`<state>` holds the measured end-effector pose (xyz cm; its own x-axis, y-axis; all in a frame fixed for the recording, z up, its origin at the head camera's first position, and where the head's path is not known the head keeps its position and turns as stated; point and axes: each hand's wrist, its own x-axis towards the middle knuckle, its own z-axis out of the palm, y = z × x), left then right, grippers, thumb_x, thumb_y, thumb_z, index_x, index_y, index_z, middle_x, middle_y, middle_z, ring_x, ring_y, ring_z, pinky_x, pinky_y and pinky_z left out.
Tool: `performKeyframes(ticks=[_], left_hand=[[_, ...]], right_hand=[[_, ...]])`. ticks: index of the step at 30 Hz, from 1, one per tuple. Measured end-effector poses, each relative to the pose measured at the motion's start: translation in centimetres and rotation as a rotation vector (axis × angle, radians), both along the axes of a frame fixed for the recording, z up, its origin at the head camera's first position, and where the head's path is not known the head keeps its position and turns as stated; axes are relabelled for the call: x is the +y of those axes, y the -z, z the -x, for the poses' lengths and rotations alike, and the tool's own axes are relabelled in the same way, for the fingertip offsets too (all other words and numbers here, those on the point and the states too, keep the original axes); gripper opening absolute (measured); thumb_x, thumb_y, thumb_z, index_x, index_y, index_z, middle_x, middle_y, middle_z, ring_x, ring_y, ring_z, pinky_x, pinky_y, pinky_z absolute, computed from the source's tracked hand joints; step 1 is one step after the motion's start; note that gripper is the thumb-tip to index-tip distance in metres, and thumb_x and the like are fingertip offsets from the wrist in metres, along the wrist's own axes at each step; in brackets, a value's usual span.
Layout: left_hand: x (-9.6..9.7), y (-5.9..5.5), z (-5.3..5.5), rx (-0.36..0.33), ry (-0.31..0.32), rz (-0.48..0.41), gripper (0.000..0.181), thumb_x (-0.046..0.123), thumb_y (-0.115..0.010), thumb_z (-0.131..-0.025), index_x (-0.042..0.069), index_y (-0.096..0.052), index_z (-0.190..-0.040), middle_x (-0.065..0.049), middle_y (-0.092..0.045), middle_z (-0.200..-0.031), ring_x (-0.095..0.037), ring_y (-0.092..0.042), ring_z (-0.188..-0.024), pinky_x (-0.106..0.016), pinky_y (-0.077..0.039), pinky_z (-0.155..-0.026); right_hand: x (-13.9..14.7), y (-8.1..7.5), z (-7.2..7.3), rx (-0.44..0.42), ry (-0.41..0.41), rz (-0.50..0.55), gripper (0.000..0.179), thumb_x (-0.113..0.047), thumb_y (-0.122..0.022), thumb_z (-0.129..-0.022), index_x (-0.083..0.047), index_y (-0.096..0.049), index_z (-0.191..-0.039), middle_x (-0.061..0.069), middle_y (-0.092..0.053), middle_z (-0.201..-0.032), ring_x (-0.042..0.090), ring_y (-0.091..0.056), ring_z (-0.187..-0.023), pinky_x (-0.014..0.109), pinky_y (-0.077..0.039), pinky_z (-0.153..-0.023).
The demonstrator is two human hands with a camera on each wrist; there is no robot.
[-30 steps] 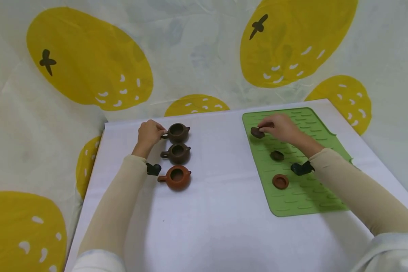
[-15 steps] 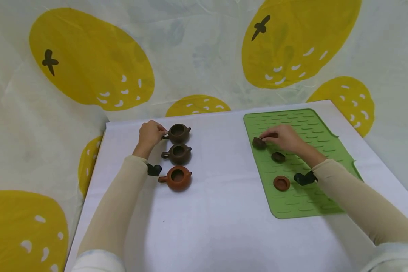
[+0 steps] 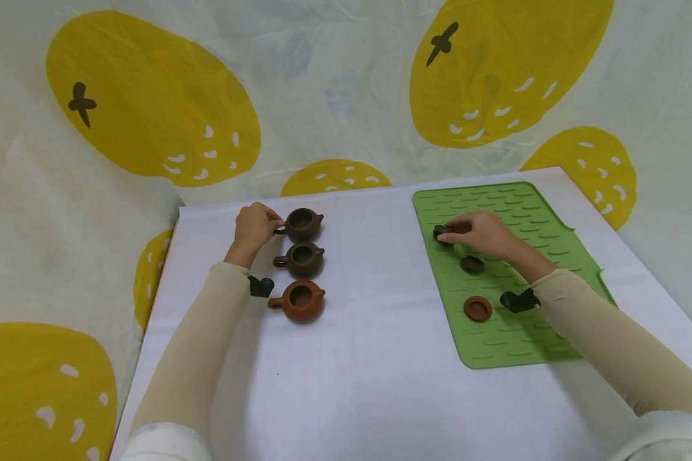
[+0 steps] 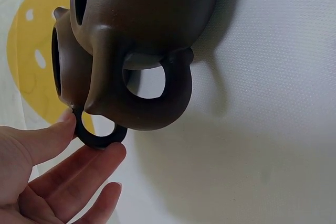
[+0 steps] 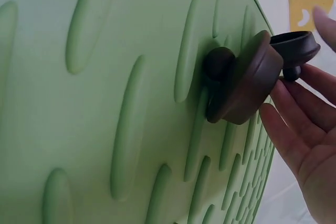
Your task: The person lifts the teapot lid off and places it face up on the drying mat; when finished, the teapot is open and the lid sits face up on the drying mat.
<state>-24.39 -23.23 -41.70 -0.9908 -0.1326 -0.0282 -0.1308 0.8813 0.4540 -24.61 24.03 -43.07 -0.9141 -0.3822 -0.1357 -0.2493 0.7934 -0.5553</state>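
Observation:
My left hand [image 3: 254,227] pinches the handle of the farthest dark brown teapot [image 3: 303,224]; the left wrist view shows thumb and fingertips at the handle ring [image 4: 100,139]. A second dark brown teapot [image 3: 307,270] and an orange-brown one [image 3: 302,310] line up nearer, all without lids, spouts to the right. Over the green mat [image 3: 530,221], my right hand [image 3: 484,235] holds a small dark teapot lid [image 5: 294,50], its hollow side up and knob down, fingertips by the knob. Close by, another dark lid [image 5: 244,85] lies tilted on its knob and rim.
An orange-brown lid [image 3: 477,309] lies hollow side up on the mat, nearer the front. White cloth [image 3: 375,371] covers the table. A curtain [image 3: 334,83] with yellow fruit prints hangs behind the far edge.
My right hand has come slightly nearer and lower over the mat with the dark lid, which has turned in its fingers. My left hand stays at the far teapot's handle.

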Motion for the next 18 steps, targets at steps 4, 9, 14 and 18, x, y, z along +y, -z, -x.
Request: performKeyframes(ticks=[4,9,14,18], left_hand=[[0.0,-0.1,-0.1,0.008,0.010,-0.006,0.018,0.023,-0.072,-0.096,0.009,-0.082,-0.102,-0.015,-0.080,-0.089,-0.024,-0.068,-0.071,-0.036,-0.052,-0.069],[0.0,0.0,0.0,0.003,0.005,-0.014,0.019,0.023,-0.072,-0.096,0.009,-0.082,-0.102,-0.015,-0.080,-0.091,-0.024,-0.067,-0.071,-0.034,-0.050,-0.066],[-0.1,0.2,0.1,0.005,0.005,-0.013,0.019,0.023,-0.072,-0.096,0.008,-0.082,-0.103,-0.014,-0.080,-0.091,-0.023,-0.068,-0.071,-0.031,-0.049,-0.063],[-0.1,0.2,0.1,0.009,0.008,-0.016,0.019,0.023,-0.072,-0.096,0.008,-0.082,-0.102,-0.014,-0.080,-0.090,-0.023,-0.068,-0.070,-0.030,-0.049,-0.062]], right_hand=[[0.1,0.0,0.1,-0.007,-0.011,-0.007,0.053,-0.043,-0.066,-0.099,-0.003,-0.065,-0.134,0.023,-0.069,-0.130,0.038,-0.066,-0.118,0.056,-0.052,-0.098],[0.5,0.0,0.2,-0.052,0.006,0.044,0.055,-0.044,-0.058,-0.102,-0.003,-0.060,-0.140,0.025,-0.067,-0.133,0.037,-0.067,-0.114,0.056,-0.052,-0.097],[1.1,0.0,0.5,-0.102,0.019,0.086,0.057,-0.043,-0.055,-0.104,-0.002,-0.056,-0.143,0.026,-0.067,-0.132,0.035,-0.071,-0.106,0.051,-0.056,-0.092],[1.3,0.2,0.7,-0.098,0.018,0.084,0.053,-0.037,-0.055,-0.105,0.001,-0.057,-0.142,0.028,-0.066,-0.132,0.034,-0.072,-0.102,0.038,-0.057,-0.079]])
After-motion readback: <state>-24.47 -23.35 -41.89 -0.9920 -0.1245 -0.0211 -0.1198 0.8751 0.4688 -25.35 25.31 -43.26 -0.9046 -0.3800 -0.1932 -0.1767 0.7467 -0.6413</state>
